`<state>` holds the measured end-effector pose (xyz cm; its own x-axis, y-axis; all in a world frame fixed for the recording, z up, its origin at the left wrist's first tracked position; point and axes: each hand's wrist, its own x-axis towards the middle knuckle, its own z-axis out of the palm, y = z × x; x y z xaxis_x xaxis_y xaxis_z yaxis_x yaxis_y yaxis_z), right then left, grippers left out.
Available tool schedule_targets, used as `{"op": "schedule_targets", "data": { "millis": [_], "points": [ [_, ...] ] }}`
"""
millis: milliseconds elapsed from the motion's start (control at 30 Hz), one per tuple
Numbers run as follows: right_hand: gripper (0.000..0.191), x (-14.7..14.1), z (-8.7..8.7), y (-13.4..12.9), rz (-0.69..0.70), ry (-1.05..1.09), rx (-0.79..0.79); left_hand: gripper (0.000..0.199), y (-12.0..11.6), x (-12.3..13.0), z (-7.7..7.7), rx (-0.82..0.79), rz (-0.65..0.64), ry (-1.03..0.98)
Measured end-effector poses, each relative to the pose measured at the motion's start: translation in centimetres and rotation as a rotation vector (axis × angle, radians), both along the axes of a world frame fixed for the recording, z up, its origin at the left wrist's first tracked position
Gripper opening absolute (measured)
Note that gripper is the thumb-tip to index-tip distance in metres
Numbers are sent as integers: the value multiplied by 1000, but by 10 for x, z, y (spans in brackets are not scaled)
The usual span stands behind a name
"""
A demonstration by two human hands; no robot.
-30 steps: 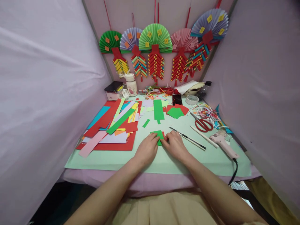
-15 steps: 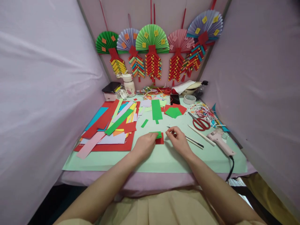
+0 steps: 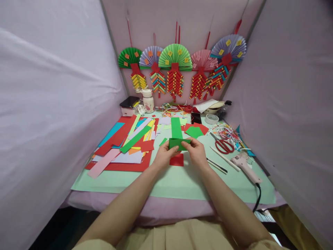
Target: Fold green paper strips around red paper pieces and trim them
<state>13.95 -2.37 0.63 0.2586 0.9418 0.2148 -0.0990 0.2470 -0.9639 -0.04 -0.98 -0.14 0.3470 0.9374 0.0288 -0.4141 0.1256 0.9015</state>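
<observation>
A folded piece of green paper (image 3: pixel 179 143) is held up between both hands, just over the table. My left hand (image 3: pixel 165 154) pinches its left end, thumb in front. At the right end, my right hand (image 3: pixel 195 151) grips it the same way. Below the fold, a small red paper square (image 3: pixel 176 160) lies on the table. Behind it lies a long green paper strip (image 3: pixel 176 127), its near end hidden by the held piece. To the right, a dark, thin pen-like tool (image 3: pixel 217 165) rests beside my right wrist.
Coloured paper strips and sheets (image 3: pixel 135 139) pile up on the left. On the right lie red-handled scissors (image 3: pixel 224 146), a white stick (image 3: pixel 225 158), a glue gun (image 3: pixel 247 168) and paper scraps (image 3: pixel 225 132). A tape roll (image 3: pixel 211 119) and a bottle (image 3: pixel 148 101) stand behind. Paper fans (image 3: pixel 175 57) hang at the back.
My right hand has moved left and now grips the green paper together with my left hand. The paper has been lifted off the red square and turned to face me. The view has tilted up.
</observation>
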Motion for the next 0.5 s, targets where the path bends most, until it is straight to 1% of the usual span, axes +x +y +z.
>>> {"op": "schedule_targets", "data": {
  "millis": [100, 167, 333, 400, 500],
  "points": [
    [20, 4, -4, -3, -3, -22, -2, 51, 3, -13, 5, 2, -140, 129],
    [20, 6, -4, -5, 26, -27, -14, 56, 6, -20, 10, 8, -184, 202],
    [19, 6, -1, -6, 87, -28, -33, 47, 12, -29, 18, 22, -207, 323],
    [18, 5, -1, -7, 96, -26, -31, 50, 12, -30, 19, 20, -201, 336],
    [19, 4, 0, -8, 104, -34, -33, 56, 10, -27, 16, 4, -233, 306]
  ]
}}
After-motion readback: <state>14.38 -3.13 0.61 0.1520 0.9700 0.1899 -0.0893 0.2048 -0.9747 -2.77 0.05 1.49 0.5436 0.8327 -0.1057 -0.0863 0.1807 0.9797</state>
